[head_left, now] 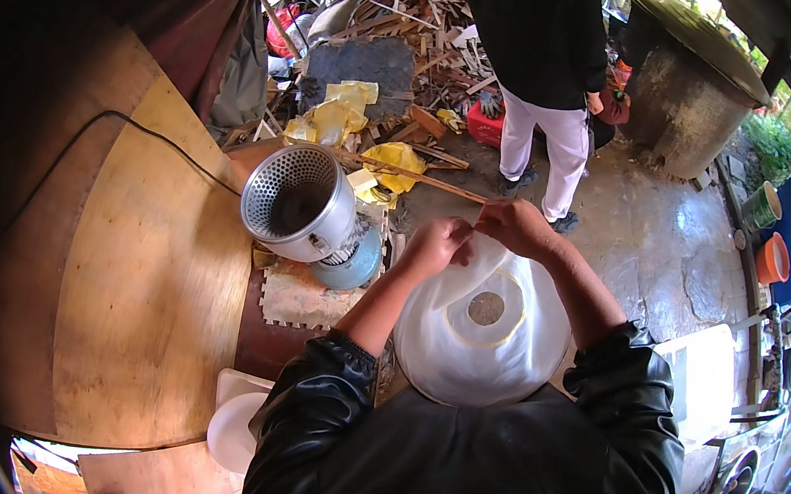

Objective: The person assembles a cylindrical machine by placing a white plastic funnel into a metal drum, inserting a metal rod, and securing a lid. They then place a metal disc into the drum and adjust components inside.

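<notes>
In front of my body is a wide, round, whitish translucent piece (425,333), with a yellowish ring and a small brownish-grey round patch at its middle. A thin translucent white film (484,262) rises from its far side toward my fingers. My left hand (439,247) is closed in a pinch at this film. Close beside it, my right hand (515,227) pinches too, its fingertips meeting the left ones. The exact edge between the fingers is too small to make out. Both forearms come out of pushed-up, shiny black sleeves.
Left of my hands stands a metal drum with a perforated lining (298,199) on a blue base (352,260). A curved wooden board (150,307) fills the left side. Ahead, a person in light trousers (546,142) stands by scrap wood (430,31). A large vat (685,104) is at far right.
</notes>
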`<state>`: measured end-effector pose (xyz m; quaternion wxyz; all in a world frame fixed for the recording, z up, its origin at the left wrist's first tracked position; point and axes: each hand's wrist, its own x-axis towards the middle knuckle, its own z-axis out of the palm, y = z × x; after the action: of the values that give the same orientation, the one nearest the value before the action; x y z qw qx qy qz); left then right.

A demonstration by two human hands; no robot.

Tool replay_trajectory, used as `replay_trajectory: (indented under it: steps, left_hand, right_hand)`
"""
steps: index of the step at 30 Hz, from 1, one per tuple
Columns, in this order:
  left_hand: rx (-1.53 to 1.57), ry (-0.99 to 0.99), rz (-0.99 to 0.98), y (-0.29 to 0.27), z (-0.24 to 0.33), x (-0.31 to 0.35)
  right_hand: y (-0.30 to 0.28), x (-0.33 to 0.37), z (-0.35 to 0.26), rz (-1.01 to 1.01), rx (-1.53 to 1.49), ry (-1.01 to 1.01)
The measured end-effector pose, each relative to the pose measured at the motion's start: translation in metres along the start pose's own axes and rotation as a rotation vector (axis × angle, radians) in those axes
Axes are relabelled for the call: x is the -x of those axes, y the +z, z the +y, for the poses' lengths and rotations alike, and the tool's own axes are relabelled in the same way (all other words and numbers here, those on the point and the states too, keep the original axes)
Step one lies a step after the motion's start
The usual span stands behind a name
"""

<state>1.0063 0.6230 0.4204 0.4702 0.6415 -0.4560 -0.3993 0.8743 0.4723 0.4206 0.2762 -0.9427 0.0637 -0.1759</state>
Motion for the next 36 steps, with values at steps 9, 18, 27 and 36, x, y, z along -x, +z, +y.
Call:
replay_trajectory:
  steps: [9, 18, 27, 36]
  left_hand:
    - [-0.268, 0.090, 0.018, 0.017, 0.006, 0.000]
    - [-0.105, 0.091, 0.033, 0.023, 0.002, 0.004]
    - [-0.302, 0.198, 0.138, 0.026, -0.001, 0.002]
    - [-0.084, 0.113, 0.070, 0.024, 0.006, 0.004]
  right_hand:
    - [0.008, 0.019, -0.004, 0.022, 0.063, 0.086]
    - [-0.010, 0.030, -0.005, 0.011, -0.147, 0.200]
    - [-0.017, 0.034, 0.000, -0.005, -0.356, 0.291]
    - [-0.021, 0.032, 0.003, 0.013, -0.477, 0.308]
